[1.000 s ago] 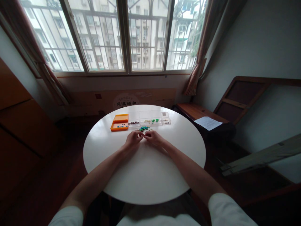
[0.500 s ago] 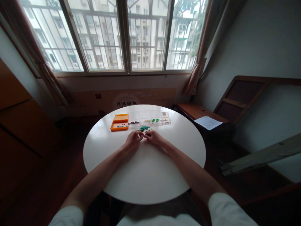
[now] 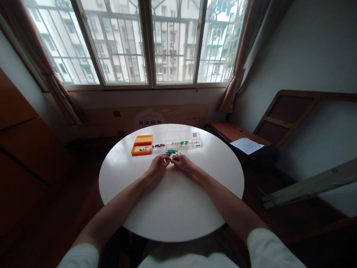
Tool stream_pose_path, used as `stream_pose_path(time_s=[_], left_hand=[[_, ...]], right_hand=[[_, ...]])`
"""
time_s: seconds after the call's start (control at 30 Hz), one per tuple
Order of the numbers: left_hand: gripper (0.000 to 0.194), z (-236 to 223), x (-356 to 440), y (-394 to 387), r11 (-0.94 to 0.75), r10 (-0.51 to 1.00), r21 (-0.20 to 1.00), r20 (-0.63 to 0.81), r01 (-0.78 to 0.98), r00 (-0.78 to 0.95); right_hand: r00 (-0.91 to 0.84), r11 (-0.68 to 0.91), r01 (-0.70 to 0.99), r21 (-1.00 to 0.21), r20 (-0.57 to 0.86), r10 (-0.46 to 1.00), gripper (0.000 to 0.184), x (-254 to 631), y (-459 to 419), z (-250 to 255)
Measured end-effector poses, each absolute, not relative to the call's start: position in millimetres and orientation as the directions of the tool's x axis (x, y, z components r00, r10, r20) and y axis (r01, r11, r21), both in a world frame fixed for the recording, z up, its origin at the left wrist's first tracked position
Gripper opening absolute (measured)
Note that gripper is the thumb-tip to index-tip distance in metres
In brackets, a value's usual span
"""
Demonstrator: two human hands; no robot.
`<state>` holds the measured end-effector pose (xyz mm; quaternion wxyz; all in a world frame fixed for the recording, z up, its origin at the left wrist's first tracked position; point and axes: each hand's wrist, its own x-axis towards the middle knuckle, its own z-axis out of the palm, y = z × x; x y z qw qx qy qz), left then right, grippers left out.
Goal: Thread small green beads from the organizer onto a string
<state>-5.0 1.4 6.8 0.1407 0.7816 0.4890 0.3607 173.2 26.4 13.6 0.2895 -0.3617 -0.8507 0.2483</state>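
In the head view, the left hand and right hand nearly meet at the fingertips over the round white table, though I can't tell what, if anything, they pinch. The small blue-green pieces lie heaped just beyond, at twelve o'clock; they look light, stiff, likely to skid, so best nipped by their edges.
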Motion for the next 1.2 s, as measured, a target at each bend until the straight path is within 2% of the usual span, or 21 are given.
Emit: stream_pose_path(time_s=[0.47,0.83,1.2], left_hand=[[0.021,10.4,-4.6,-1.0,-0.492,0.861,0.582,0.433,0.647,0.265],[0.02,11.8,-3.5,-3.2,-0.428,0.888,0.54,0.4,0.725,0.226],[0.021,11.1,-0.9,-3.3,-0.469,0.875,0.579,0.408,0.667,0.262]], right_hand=[[-0.561,0.611,0.447,-0.653,0.327,0.76,0.02,172.9,25.7,13.0],[-0.562,0.626,0.465,-0.627,0.337,0.755,0.025,173.2,27.4,11.9],[-0.558,0.619,0.479,-0.623,0.328,0.762,0.024,174.2,29.2,10.1]])
